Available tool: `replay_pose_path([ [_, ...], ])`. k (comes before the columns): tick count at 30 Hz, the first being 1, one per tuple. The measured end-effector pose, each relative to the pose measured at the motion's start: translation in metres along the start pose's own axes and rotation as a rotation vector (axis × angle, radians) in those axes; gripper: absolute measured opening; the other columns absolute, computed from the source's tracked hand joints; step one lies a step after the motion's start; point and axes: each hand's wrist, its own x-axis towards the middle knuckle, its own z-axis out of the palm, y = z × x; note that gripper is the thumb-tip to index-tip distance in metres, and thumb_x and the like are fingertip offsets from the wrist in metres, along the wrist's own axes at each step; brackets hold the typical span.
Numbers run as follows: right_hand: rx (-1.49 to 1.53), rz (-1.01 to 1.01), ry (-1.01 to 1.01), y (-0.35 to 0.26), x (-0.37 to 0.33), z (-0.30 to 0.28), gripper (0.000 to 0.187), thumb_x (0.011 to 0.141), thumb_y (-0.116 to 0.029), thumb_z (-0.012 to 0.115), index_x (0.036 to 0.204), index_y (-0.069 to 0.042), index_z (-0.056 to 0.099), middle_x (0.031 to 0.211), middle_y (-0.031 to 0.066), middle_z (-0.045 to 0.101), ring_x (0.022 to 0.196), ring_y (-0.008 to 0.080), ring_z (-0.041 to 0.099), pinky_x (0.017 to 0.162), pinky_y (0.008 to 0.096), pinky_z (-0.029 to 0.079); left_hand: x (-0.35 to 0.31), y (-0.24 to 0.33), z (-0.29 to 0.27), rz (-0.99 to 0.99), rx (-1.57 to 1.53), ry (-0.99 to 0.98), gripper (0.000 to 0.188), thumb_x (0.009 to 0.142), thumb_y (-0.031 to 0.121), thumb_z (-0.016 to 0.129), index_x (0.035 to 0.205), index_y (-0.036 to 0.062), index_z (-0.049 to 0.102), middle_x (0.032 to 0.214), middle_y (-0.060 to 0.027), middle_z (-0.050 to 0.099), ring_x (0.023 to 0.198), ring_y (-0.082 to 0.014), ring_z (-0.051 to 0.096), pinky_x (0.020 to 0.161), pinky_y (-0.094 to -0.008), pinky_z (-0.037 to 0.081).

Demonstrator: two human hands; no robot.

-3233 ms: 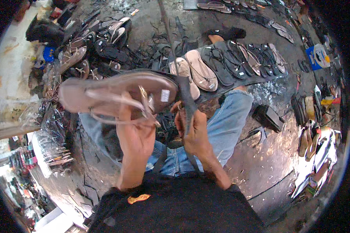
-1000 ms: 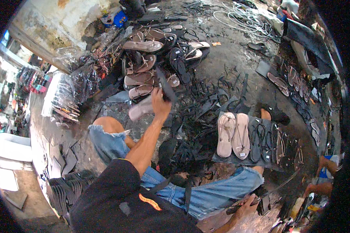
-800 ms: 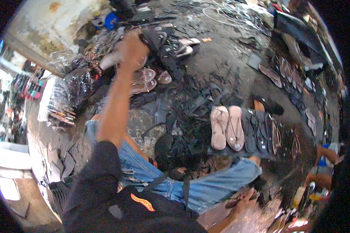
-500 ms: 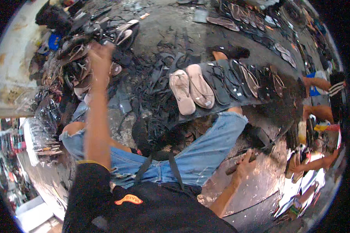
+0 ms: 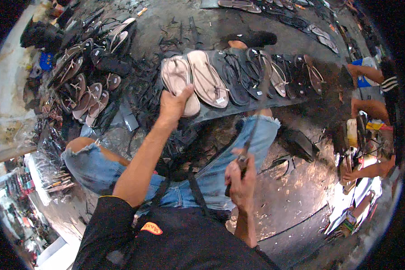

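Note:
My left hand [image 5: 174, 104] grips the heel end of a beige flip-flop [image 5: 175, 72], thumb on top and fingers at its outer edge. This flip-flop lies at the left end of a dark board [image 5: 270, 104] across my lap. Beside it lies a second beige flip-flop [image 5: 207, 78] with a thin strap and a small white label. In front of my right thigh, my right hand [image 5: 241, 184] is closed round the dark handle of a long, thin knife [image 5: 255, 121]. The blade points up and away over the board, slightly blurred.
Black flip-flops [image 5: 235, 74] and brown ones [image 5: 312, 74] continue the row rightward. A heap of sandals [image 5: 91, 101] and dark scraps covers the floor at left. More sandals [image 5: 323, 38] lie at the far right. Another person's arm [image 5: 369, 171] shows at the right edge.
My left hand has come back from the sandal heap at the left and taken hold of the beige flip-flop's heel. My right hand has risen from the floor at the right, bringing the knife up.

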Motion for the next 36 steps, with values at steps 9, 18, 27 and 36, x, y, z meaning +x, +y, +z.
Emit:
replay_pose_path([
  [9,-0.218,0.151,-0.314,0.006,0.006,0.042,0.032,0.102,-0.033,0.056,0.096,-0.001,0.053,0.076,0.0226,0.064,0.069,0.0456,0.062,0.062,0.0488,0.045,-0.023,0.077,-0.038,-0.136,-0.024,-0.04,0.062,0.091,0.047,0.072,0.113,-0.0103,0.065,0.101,-0.0147,0.072,0.088,-0.0214,0.068,0.081,-0.0349,0.053],
  [18,-0.267,0.064,-0.211,0.006,0.079,0.09,0.045,0.099,-0.04,0.058,0.105,0.004,0.066,0.085,0.0278,0.069,0.083,0.0476,0.066,0.077,0.0514,0.051,-0.026,0.054,-0.042,-0.096,-0.02,-0.101,0.053,0.093,0.046,0.069,0.115,-0.002,0.066,0.099,-0.0073,0.07,0.084,-0.016,0.065,0.078,-0.0315,0.052],
  [27,-0.492,-0.109,-0.331,0.067,0.124,0.097,0.036,0.097,-0.025,0.061,0.116,0.005,0.061,0.111,0.0294,0.064,0.103,0.046,0.061,0.091,0.0481,0.047,-0.022,0.022,-0.038,-0.091,-0.201,-0.078,0.047,0.096,0.039,0.069,0.113,-0.0047,0.064,0.1,-0.0089,0.068,0.084,-0.0121,0.062,0.076,-0.0295,0.051],
  [36,-0.634,-0.153,-0.3,0.09,0.159,0.138,0.04,0.1,-0.034,0.053,0.125,-0.004,0.059,0.121,0.0181,0.058,0.109,0.035,0.056,0.097,0.0413,0.043,-0.028,0.034,-0.042,-0.316,-0.449,-0.135,0.045,0.096,0.037,0.069,0.119,-0.0017,0.065,0.106,-0.0066,0.071,0.088,-0.0146,0.067,0.08,-0.03,0.053],
])
